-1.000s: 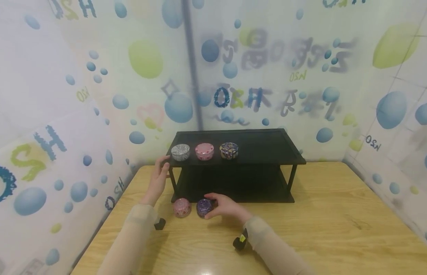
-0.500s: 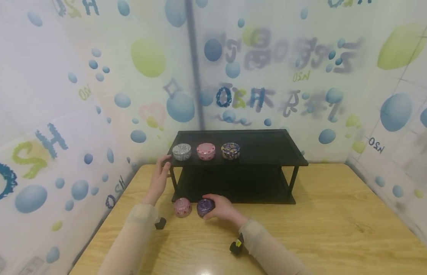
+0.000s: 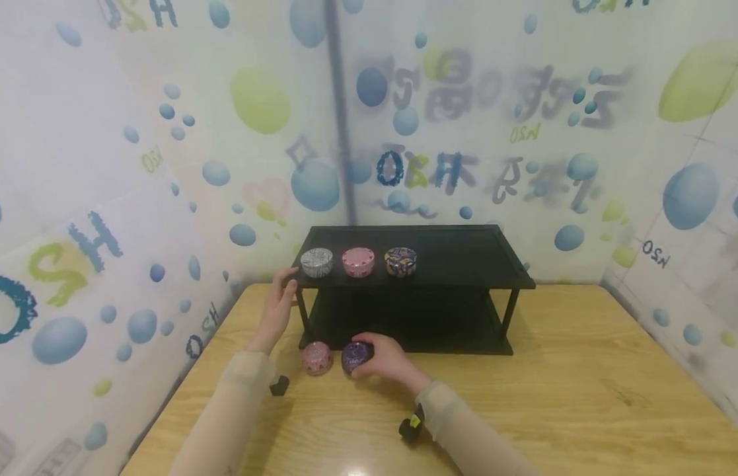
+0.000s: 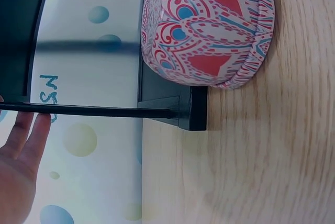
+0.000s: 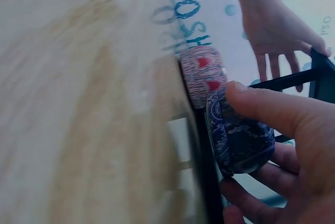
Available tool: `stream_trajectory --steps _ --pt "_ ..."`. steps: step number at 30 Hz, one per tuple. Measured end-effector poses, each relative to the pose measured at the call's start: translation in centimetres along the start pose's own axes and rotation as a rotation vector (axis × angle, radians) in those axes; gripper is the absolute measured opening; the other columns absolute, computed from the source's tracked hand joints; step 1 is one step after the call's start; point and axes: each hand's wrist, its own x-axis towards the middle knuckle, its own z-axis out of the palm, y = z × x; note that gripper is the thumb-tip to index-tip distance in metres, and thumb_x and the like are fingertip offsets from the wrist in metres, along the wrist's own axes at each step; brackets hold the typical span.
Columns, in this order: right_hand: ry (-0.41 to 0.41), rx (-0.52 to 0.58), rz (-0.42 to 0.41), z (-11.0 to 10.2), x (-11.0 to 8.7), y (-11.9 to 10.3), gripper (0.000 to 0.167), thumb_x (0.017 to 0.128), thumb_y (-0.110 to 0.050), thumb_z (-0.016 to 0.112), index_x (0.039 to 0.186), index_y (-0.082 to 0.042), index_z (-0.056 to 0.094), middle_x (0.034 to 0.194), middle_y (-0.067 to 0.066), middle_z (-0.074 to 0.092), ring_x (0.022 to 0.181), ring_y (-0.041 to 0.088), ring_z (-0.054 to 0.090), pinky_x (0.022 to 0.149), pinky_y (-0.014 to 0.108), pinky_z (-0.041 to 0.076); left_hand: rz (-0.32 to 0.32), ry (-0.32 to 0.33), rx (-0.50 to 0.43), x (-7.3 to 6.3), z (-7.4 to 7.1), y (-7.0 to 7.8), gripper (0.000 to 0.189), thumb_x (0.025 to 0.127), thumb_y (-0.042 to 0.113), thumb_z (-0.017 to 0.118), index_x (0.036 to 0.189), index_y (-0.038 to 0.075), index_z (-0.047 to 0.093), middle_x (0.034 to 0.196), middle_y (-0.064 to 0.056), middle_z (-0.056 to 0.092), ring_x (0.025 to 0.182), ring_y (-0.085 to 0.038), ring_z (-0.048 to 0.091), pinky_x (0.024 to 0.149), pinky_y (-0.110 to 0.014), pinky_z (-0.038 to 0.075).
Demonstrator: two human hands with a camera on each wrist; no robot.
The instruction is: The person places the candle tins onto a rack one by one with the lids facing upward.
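Note:
Thumb and fingers of my right hand (image 3: 385, 362) hold a small round dark purple patterned tin (image 3: 357, 357) by its sides, at the front edge of the black two-tier rack (image 3: 458, 254). The right wrist view shows the thumb on one side of this tin (image 5: 243, 137) and fingers on the other. A pink patterned tin (image 3: 317, 358) sits just left of it, near the rack's front left foot. My left hand (image 3: 277, 311) touches the rack's upper left front corner. Its fingers (image 4: 34, 143) stretch out fairly straight beside the thin corner post (image 4: 104, 111).
On the rack's top, in a row toward the left, stand a silver-grey tin (image 3: 316, 263), a pink tin (image 3: 358, 262) and a dark multicoloured tin (image 3: 401, 262). The wooden table (image 3: 559, 370) extends to the right. A patterned curtain-like backdrop (image 3: 511, 218) rises behind.
My right hand has drawn in more closely round the purple tin, which stays in nearly the same place. The left hand keeps its place at the rack corner. The head view has shifted slightly.

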Motion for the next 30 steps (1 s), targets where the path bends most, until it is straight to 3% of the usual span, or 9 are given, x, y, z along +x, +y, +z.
stream_trajectory --steps 14,21,23,25,30 --pt "0.032 0.041 -0.045 -1.5 -0.1 -1.4 0.066 0.064 -0.022 0.090 0.124 -0.010 0.064 0.121 0.009 0.064 0.109 0.026 0.058 0.097 0.044 0.045 0.004 0.001 -0.013 0.2 0.2 -0.1 0.038 0.107 0.017 0.035 0.140 -0.001 0.033 0.149 -0.027 0.026 0.122 -0.050 0.042 0.089 -0.065 0.044" --pt "0.047 0.061 -0.041 -1.7 0.2 -1.9 0.066 0.064 -0.022 0.090 0.124 -0.011 0.064 0.120 0.008 0.064 0.109 0.026 0.058 0.097 0.043 0.046 -0.011 0.018 -0.025 1.1 0.0 -3.8 0.039 0.107 0.024 0.036 0.142 0.007 0.034 0.152 -0.021 0.026 0.125 -0.048 0.041 0.090 -0.064 0.044" --pt "0.050 0.063 -0.040 -1.7 0.2 -1.9 0.066 0.064 -0.021 0.090 0.124 -0.011 0.064 0.121 0.008 0.064 0.109 0.026 0.058 0.097 0.043 0.045 -0.008 0.020 -0.019 1.2 0.0 -4.1 0.039 0.107 0.026 0.035 0.142 0.009 0.034 0.152 -0.019 0.027 0.124 -0.046 0.043 0.090 -0.063 0.045" --pt "0.047 0.056 -0.037 -1.8 0.2 -1.8 0.066 0.064 -0.022 0.090 0.124 -0.011 0.063 0.121 0.008 0.064 0.110 0.025 0.058 0.098 0.042 0.045 -0.009 0.021 -0.021 1.1 0.0 -4.1 0.039 0.107 0.025 0.035 0.142 0.008 0.034 0.152 -0.020 0.027 0.123 -0.047 0.044 0.089 -0.064 0.044" --pt "0.060 0.059 -0.032 -2.2 0.2 -1.7 0.067 0.065 -0.023 0.090 0.125 -0.011 0.063 0.119 0.008 0.064 0.107 0.025 0.059 0.097 0.042 0.046 0.005 0.000 -0.006 0.6 0.1 -1.6 0.040 0.107 0.024 0.034 0.141 0.003 0.032 0.150 -0.027 0.026 0.121 -0.052 0.042 0.088 -0.064 0.045"
